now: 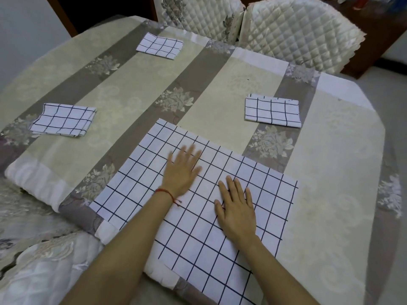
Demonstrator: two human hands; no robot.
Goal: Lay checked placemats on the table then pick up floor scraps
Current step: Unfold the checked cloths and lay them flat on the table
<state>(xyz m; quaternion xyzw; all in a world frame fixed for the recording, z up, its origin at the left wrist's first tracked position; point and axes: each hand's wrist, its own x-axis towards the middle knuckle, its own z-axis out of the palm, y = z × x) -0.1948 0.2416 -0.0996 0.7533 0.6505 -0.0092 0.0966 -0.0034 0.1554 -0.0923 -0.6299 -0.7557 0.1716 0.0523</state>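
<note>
A large white placemat with dark blue checks (136,186) lies unfolded at the near edge of the table (330,172), its near end hanging over the rim. My left hand (181,170) rests flat on its middle, fingers spread, a red string at the wrist. My right hand (236,210) lies flat on it just to the right, palm down. Three folded checked placemats sit further out: one at the left (62,122), one at the far side (159,45), one at the right (272,110). No floor scraps are in view.
A beige and grey striped floral cloth covers the table. Two chairs with quilted cream covers (293,29) stand at the far side. A padded chair seat (44,271) is at my lower left. Light floor (392,89) shows at the right.
</note>
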